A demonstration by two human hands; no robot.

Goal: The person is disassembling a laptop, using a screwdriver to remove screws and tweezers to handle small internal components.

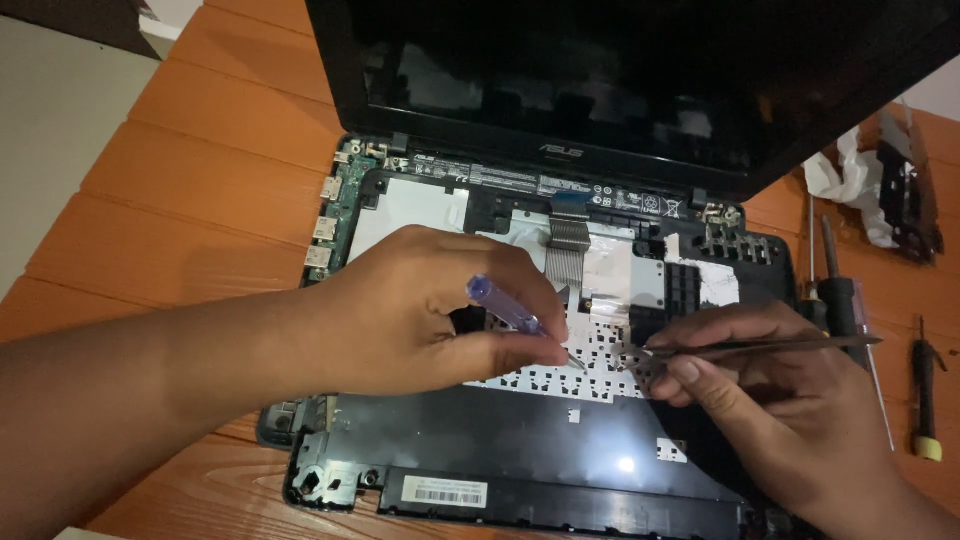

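Your left hand (420, 310) curled closed, pinching small screwdriver with clear purple handle (505, 307), tip down on silver keyboard backing (590, 345). Your right hand (770, 385) closed round thin metal tweezers (760, 347), points meeting screwdriver tip at same spot. Both over opened black laptop (520, 440), lid up, flat ribbon cable (568, 245) above hands. Laptop on orange wooden table (200, 170). More screwdrivers (925, 400) lie right of laptop, beside crumpled white plastic (850, 180).
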